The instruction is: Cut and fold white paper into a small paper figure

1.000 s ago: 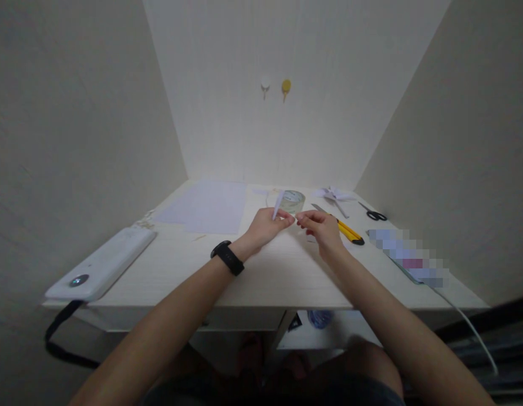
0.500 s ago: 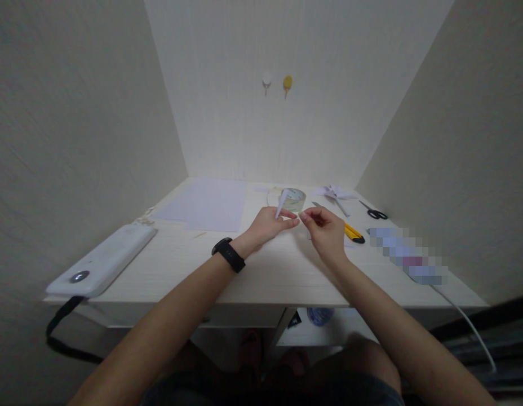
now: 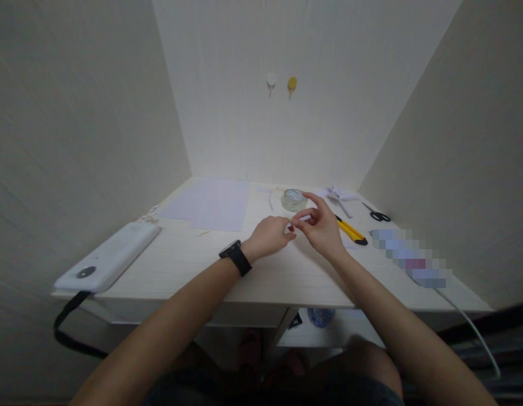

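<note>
1. Both hands meet over the middle of the table (image 3: 194, 270). The left hand (image 3: 267, 237) and the right hand (image 3: 323, 228) hold one small white paper piece (image 3: 298, 219) between their fingertips, just above the tabletop.
2. Left grip: fingers curled closed, pinching the near end of the paper piece. Right grip: thumb and fingers closed on its far end, with the index finger raised; how firmly it holds is hard to tell, the piece being so small.
3. Judged from how things lie, the work is partly done. A finished-looking folded paper shape (image 3: 336, 194) lies at the back, near the scissors (image 3: 377, 215).
4. The tape roll (image 3: 293, 198) sits just behind the hands, apart from them. The yellow knife (image 3: 350, 230) lies just right of the right hand, untouched.
5. A large paper sheet (image 3: 211, 203) lies flat at the back left, seemingly uncut on the sides that show.
6. What seems left: the small piece is not yet set down or joined to anything; whether tape is on it cannot be told.
</note>
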`<control>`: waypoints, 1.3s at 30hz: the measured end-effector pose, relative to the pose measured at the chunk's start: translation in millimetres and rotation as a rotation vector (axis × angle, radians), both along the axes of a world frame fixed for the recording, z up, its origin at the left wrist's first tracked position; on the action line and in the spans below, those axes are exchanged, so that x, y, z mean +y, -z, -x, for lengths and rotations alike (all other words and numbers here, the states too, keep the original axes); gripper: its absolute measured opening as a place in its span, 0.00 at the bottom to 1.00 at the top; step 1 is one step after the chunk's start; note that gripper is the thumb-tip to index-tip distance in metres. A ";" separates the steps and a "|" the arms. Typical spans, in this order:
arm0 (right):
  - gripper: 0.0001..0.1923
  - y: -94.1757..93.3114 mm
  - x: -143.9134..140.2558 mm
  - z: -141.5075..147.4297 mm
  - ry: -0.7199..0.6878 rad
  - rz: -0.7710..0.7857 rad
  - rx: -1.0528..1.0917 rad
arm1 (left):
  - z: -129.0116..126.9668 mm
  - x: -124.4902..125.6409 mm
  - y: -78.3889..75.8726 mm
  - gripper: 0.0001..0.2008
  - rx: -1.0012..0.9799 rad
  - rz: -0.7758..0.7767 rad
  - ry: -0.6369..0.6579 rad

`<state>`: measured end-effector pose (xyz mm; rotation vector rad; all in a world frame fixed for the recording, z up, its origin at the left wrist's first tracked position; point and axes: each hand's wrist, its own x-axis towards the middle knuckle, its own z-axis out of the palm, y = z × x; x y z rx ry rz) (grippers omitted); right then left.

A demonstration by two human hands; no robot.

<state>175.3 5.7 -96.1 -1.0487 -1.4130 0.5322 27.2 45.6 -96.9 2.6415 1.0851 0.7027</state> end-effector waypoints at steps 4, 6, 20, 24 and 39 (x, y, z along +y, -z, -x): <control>0.34 3.0 -1.1 -7.5 0.025 -0.032 0.069 | 3.9 -1.8 -5.4 0.18 -0.082 0.045 0.072; 0.33 4.1 -1.9 -13.6 0.046 -0.052 0.075 | 5.0 -1.5 -8.5 0.18 -0.172 0.170 0.169; 0.18 7.6 -6.6 -34.5 0.075 -0.062 -0.036 | 2.6 11.9 -9.5 0.12 -0.369 0.250 0.141; 0.09 2.9 -6.8 -39.8 0.027 -0.064 -0.274 | 4.2 12.4 -8.6 0.14 -0.281 0.188 0.141; 0.05 7.7 -8.2 -34.9 0.091 -0.174 -0.503 | 2.4 9.0 -11.0 0.12 -0.280 0.262 0.159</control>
